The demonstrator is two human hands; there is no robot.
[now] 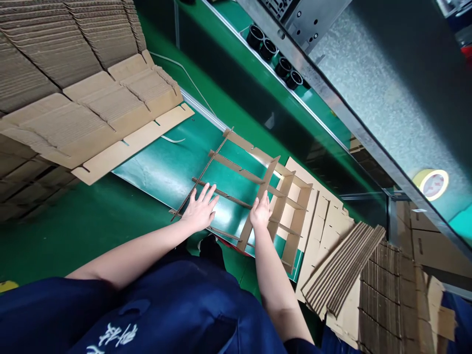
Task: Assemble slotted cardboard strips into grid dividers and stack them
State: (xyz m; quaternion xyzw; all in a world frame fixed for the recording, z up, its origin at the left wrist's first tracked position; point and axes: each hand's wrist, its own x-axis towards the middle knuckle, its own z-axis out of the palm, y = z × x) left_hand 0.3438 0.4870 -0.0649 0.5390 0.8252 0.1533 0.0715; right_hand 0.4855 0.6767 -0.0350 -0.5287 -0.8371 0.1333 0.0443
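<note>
Over a green worktop [143,167] and green floor [110,221], with four black rings [283,68] at one o'clock and one tape roll [419,181] at three, clasping one cardboard grid [267,179] centrally in the right grip [261,211], spreading the left grip [199,211] over it.

The top [184,300] was navy, with white characters [117,333] on its front. Its short sleeves [55,309] left the forearms [140,252], left hand [200,210] and right hand [260,212] bare.

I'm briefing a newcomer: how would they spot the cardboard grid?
Find the green table in the middle. The cardboard grid lies there, by the left hand and right hand. Unlike the stacked cardboard on either side, its strips cross, forming open cells.
</note>
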